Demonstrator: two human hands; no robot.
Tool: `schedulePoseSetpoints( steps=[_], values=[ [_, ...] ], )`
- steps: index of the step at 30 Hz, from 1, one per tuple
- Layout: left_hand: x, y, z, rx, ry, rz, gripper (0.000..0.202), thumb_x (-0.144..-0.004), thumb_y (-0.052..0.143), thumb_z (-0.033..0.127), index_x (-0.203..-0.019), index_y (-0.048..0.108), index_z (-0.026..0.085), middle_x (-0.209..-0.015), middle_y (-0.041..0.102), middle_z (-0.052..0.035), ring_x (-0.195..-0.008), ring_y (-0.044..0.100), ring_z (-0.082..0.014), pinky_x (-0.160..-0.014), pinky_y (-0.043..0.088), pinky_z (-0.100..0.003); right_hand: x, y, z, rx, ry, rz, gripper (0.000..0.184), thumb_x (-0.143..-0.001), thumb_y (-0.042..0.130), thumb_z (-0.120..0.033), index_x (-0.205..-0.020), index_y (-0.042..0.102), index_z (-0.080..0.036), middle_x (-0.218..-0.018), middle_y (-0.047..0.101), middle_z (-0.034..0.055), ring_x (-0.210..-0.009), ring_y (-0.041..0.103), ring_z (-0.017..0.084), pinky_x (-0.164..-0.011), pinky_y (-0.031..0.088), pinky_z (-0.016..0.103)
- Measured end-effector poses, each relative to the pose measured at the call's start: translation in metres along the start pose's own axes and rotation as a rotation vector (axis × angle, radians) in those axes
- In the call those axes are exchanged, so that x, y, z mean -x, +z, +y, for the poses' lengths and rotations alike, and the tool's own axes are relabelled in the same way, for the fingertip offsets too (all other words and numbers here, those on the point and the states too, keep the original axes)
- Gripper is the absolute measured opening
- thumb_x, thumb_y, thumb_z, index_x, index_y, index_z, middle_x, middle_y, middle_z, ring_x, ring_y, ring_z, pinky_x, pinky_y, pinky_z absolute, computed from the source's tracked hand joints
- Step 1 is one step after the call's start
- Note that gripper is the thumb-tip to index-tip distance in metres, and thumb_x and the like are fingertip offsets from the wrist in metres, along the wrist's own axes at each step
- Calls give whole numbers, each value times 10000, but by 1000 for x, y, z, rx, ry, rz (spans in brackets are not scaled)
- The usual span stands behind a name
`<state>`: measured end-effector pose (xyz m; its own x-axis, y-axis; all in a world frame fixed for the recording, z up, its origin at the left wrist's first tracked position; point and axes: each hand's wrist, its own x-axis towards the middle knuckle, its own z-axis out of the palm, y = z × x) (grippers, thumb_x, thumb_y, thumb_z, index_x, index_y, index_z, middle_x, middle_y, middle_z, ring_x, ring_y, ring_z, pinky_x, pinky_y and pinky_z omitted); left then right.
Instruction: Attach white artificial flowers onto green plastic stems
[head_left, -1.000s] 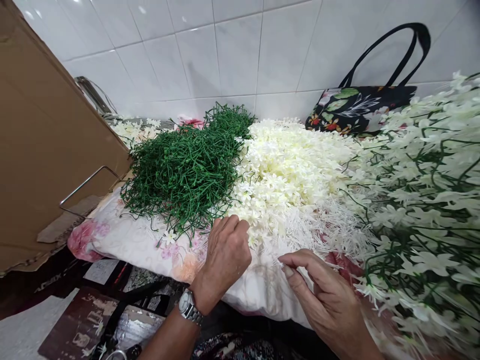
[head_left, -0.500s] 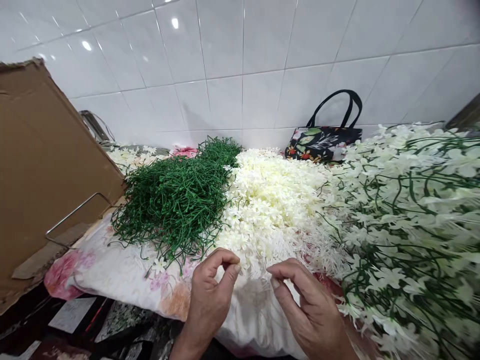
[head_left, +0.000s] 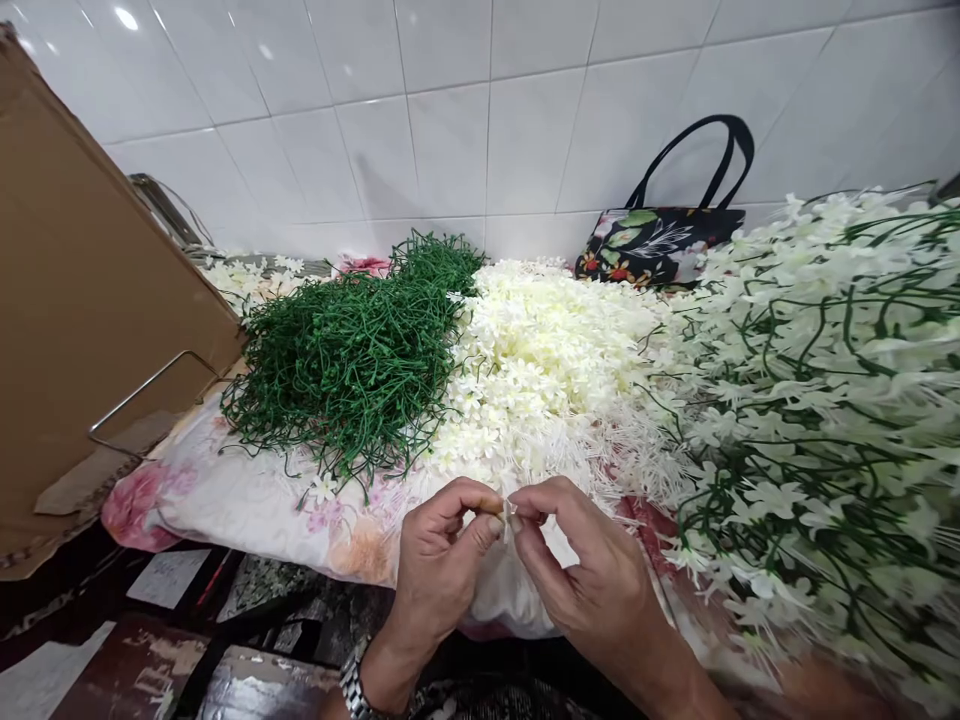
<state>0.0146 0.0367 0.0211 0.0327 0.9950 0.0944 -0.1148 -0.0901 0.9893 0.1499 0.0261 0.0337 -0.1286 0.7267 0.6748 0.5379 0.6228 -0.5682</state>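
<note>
My left hand point(head_left: 448, 560) is closed in a pinch, thumb against forefinger, just past the near edge of the flowered cloth. Facing it, my right hand point(head_left: 581, 565) pinches too, and the fingertips of both hands nearly meet. A thin white piece point(head_left: 508, 522) shows between them, too small to name for sure. Whatever the left fingertips hold is hidden. Beyond the hands lie loose white artificial flower heads point(head_left: 540, 350) and a heap of thin white strands point(head_left: 600, 455). To their left is a pile of green plastic stems point(head_left: 345, 370).
White flowers on green stems point(head_left: 825, 420) are heaped at the right. A cardboard box point(head_left: 90, 300) with a metal wire handle point(head_left: 150, 390) stands at the left. A black floral handbag point(head_left: 660, 245) leans on the tiled wall point(head_left: 442, 140). The flowered cloth point(head_left: 262, 500) covers the surface.
Both hands have come closer together, so their fingertips nearly touch. The view has tilted down, and a wristwatch on the left wrist now shows.
</note>
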Motion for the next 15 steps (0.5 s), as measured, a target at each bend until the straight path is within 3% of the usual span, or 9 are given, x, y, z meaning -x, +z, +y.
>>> schedulePoseSetpoints(
  steps=[8,15],
  values=[
    [4,-1,-2,-68,105,-20,39,-708,663,152,-697,699,164,-667,657,-35,-648,585,-152,-607,461,-243,10,9,-1,-19,12,77,171,-817,475,-23,-854,506,-187,-669,562,-6,-605,553,93,-556,471,190],
    [7,-3,-3,-154,246,-48,162,-719,607,43,-719,693,180,-673,657,-10,-642,600,-126,-586,462,-209,16,11,3,-69,63,41,157,-820,484,-38,-861,512,-186,-686,553,-13,-615,547,80,-569,460,170]
  ],
)
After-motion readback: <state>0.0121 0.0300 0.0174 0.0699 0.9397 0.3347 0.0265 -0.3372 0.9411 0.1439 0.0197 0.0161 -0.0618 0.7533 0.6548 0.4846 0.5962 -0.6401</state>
